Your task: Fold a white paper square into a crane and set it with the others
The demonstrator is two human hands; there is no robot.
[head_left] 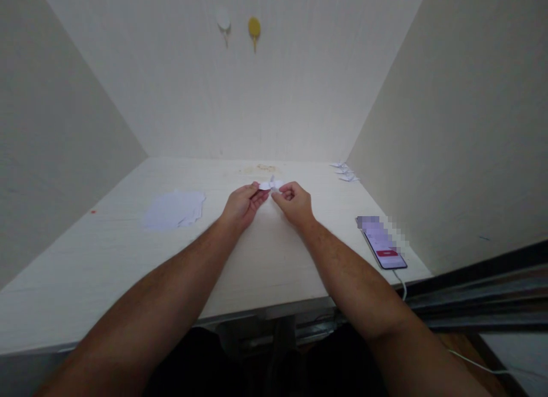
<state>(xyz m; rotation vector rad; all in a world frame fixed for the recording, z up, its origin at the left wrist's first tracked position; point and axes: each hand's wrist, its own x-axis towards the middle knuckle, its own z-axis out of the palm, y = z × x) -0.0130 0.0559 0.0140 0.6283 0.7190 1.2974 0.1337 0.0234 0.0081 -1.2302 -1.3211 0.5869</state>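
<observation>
A small folded piece of white paper (266,186), with a pointed tip sticking up, is held between my two hands above the middle of the table. My left hand (245,204) grips its left end between thumb and fingers, palm turned partly up. On the other side, my right hand (296,203) pinches the lower right part with thumb and forefinger, its other fingers curled in. My fingers hide some of the folds. To the left of my hands, a loose stack of white paper sheets (173,210) lies on the white table (257,271).
Several folded white paper pieces (345,171) lie at the back right corner. A phone (382,243) with a lit screen and a white cable (400,284) rests near the right edge. Walls enclose the back and sides; a white hook (223,20) and a yellow hook (254,27) hang behind.
</observation>
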